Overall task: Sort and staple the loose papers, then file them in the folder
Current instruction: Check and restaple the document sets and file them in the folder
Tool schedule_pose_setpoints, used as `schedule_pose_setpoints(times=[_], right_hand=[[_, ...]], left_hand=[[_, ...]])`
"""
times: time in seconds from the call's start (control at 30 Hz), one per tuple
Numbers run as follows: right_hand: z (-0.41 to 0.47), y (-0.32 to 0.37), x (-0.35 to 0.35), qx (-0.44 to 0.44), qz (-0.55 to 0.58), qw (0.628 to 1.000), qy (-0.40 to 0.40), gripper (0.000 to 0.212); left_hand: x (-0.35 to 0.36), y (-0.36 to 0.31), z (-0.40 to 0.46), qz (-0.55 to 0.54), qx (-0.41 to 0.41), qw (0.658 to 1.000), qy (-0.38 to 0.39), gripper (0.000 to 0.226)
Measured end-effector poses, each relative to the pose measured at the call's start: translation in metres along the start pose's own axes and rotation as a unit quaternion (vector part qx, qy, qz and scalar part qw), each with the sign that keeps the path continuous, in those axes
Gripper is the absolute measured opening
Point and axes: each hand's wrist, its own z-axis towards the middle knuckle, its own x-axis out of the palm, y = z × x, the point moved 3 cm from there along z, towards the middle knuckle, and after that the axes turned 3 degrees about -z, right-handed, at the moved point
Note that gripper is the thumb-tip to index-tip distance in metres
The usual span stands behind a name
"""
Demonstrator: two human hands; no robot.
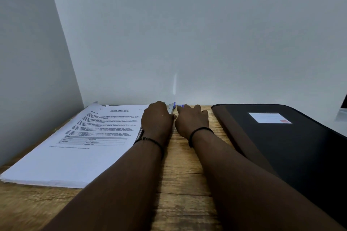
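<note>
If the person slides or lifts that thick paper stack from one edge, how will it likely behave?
The paper stack looks thick, so probably heavy to lift one-handed. Its sheets seem loose, with uneven far corners, so a push would likely fan or shear them. Lifted by one edge, it would probably sag.

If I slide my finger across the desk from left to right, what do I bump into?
Paper stack → left hand → right hand → black folder.

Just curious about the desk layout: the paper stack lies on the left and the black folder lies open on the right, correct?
Not quite. The head view shows the black folder closed, label on its cover. The paper stack is on the left.
</note>
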Motion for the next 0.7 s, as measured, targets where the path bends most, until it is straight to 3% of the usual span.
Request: schedule_pose_setpoints(times=[0.2,0.3,0.53,0.7], right_hand=[[-0.019,-0.001,-0.019,0.036,0.069,0.993,-0.09,0.029],[-0.038,0.001,-0.027,0.04,0.011,0.993,-0.112,0.03],[-0.123,0.009,-0.059,0.034,-0.041,0.991,-0.124,0.022],[-0.191,0.004,-0.087,0.005,0.007,0.993,-0.117,0.012]], left_hand=[[-0.008,-0.003,-0.014,0.005,0.021,1.0,0.006,0.02],[-0.018,-0.004,-0.031,0.018,0.024,1.0,-0.002,0.015],[-0.048,-0.009,-0.086,0.049,0.074,0.996,0.026,0.018],[-0.069,-0.035,-0.145,0.021,0.138,0.989,0.04,0.026]])
